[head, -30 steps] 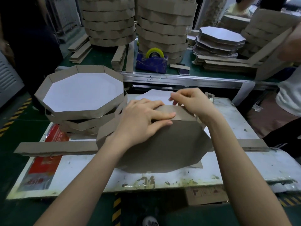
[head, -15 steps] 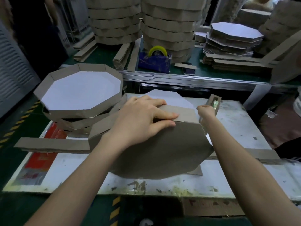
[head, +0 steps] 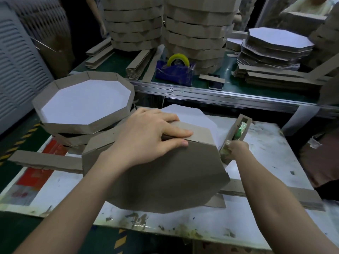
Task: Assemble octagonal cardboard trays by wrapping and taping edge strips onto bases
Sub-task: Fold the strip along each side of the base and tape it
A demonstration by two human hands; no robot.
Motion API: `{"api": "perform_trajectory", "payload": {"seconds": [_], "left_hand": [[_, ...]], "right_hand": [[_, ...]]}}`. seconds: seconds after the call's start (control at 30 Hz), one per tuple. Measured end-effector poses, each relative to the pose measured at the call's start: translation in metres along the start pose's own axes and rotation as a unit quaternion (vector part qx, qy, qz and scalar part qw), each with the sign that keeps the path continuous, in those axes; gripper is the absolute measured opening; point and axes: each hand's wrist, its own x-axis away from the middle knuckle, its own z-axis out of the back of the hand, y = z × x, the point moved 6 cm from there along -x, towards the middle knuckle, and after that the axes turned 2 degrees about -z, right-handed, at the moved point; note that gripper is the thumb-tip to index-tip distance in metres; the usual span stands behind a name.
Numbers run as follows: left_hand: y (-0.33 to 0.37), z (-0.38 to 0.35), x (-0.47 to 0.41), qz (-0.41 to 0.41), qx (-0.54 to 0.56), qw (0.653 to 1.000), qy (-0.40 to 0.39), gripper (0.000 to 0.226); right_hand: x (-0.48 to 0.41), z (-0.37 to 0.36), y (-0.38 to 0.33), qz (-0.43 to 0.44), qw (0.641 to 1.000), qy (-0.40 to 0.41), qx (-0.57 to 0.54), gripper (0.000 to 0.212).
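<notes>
Octagonal base (head: 165, 180), propped tilted on the bench (head: 275, 158), edge strip (head: 199, 135) pressed to its upper rim by the flat-fingered left hand (head: 146, 138); right hand (head: 238, 148) curled round the tape holder (head: 239, 132) just beside; risk: strip springs loose if pressure eases before taping.

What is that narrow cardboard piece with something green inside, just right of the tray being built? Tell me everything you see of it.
It looks like a narrow brown cardboard tape holder, long and boxy, with an open slot on top showing shiny greenish tape inside. It sits tilted, far end raised, on the stained white worktable, close beside the right edge of the upturned brown tray. The right hand grips its near end, where glossy tape shows. Whether it touches the tray cannot be told.
</notes>
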Motion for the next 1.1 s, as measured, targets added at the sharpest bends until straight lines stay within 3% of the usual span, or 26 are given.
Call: {"api": "perform_trajectory", "payload": {"seconds": [0.07, 0.23, 0.37, 0.47, 0.67, 0.83, 0.93, 1.1], "left_hand": [[0.001, -0.001, -0.002, 0.005, -0.005, 1.0, -0.001, 0.036], [0.002, -0.003, -0.005, 0.013, -0.013, 1.0, 0.005, 0.035], [0.0, -0.003, -0.004, 0.02, -0.014, 1.0, 0.019, 0.033], [0.0, -0.003, -0.003, 0.022, -0.016, 0.999, 0.025, 0.033], [-0.001, -0.002, -0.001, 0.021, -0.019, 0.999, 0.031, 0.035], [0.003, -0.001, 0.001, 0.018, -0.023, 0.999, 0.033, 0.036], [0.003, -0.002, 0.004, 0.022, -0.022, 0.999, 0.03, 0.036], [-0.001, 0.001, 0.007, 0.024, -0.01, 0.999, 0.033, 0.034]], "right_hand": [[0.0, -0.007, -0.003, 0.017, 0.999, -0.033, 0.023, 0.047], [0.0, -0.004, -0.008, 0.038, 0.997, 0.029, 0.069, 0.022], [0.008, -0.003, -0.004, 0.048, 0.998, 0.038, -0.034, 0.01], [0.015, 0.003, 0.008, 0.057, 0.992, 0.045, -0.104, 0.023], [0.013, 0.023, 0.052, 0.052, 0.988, -0.002, -0.149, 0.012], [0.007, 0.039, 0.053, 0.141, 0.99, -0.02, -0.011, 0.028], [0.004, 0.04, 0.051, 0.171, 0.984, -0.011, 0.047, 0.015], [-0.01, 0.05, 0.047, 0.192, 0.978, 0.004, 0.086, 0.013]]}}
